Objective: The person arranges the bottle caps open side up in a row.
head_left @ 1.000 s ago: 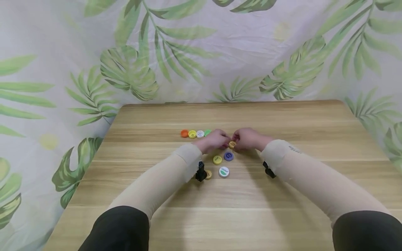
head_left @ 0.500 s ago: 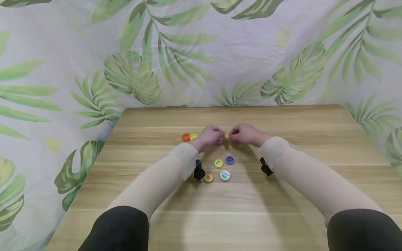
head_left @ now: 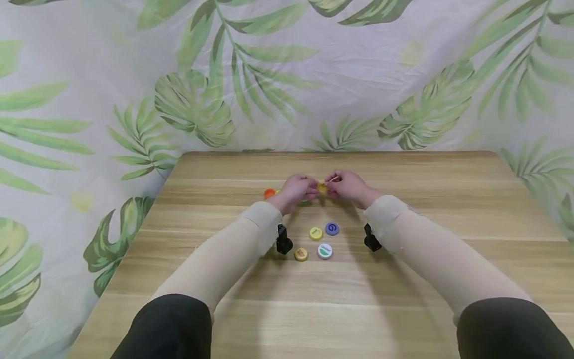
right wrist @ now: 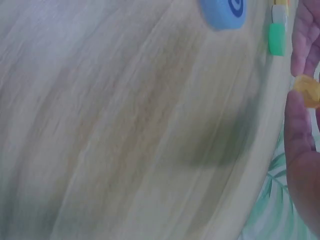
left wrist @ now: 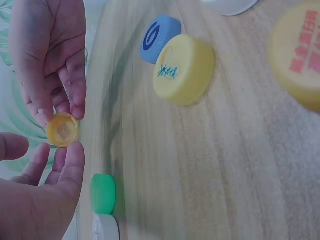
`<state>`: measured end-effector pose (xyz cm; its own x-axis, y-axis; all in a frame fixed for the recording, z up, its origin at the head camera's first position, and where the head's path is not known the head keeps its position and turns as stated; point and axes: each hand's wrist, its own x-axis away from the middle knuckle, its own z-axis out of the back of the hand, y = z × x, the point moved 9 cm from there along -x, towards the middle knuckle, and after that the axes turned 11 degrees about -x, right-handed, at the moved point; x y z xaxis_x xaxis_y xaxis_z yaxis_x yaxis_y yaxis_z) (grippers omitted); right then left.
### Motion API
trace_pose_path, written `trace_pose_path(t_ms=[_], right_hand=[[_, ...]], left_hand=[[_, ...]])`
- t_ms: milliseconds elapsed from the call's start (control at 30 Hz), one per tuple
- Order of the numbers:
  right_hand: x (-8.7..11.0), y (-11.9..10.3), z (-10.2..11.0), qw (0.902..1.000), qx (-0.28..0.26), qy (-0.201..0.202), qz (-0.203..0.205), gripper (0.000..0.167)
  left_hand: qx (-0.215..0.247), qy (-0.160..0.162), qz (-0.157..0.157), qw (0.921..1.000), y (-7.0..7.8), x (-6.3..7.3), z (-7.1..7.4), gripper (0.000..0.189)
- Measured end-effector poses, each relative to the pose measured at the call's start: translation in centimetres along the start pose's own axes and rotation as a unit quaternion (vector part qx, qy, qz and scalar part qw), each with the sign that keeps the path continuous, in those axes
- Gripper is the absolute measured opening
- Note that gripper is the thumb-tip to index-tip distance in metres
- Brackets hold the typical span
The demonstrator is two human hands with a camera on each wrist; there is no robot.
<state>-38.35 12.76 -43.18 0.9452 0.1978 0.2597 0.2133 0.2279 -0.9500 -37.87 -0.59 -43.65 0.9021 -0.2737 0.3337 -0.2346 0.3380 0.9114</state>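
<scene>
orange cap (left wrist: 63, 130) is up between both hands, seemingly off the table (head_left: 358, 299). right hand (head_left: 351, 188) pinches its rim, left hand (head_left: 293, 192) just touches with loose fingers, thumb apart. probably shared cos something that small is steadier that way. green cap (left wrist: 103, 194) sits nearby.

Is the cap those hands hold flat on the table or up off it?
Off it: in the left wrist view, the left hand and right hand hold the yellow cap above the tabletop.
</scene>
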Motion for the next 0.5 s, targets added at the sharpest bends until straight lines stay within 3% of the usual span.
trace_pose_path(t_ms=[267, 500], right_hand=[[-0.3, 0.8, -0.2, 0.9994, -0.013, 0.018, -0.026, 0.028], [-0.3, 1.7, -0.4, 0.9982, 0.005, 0.004, -0.059, 0.033]], left_hand=[[0.0, 0.003, 0.002, 1.0, 0.0, 0.0, -0.2, 0.037], [-0.028, -0.035, 0.027, 0.9987, -0.5, 0.0, -0.9, 0.035]])
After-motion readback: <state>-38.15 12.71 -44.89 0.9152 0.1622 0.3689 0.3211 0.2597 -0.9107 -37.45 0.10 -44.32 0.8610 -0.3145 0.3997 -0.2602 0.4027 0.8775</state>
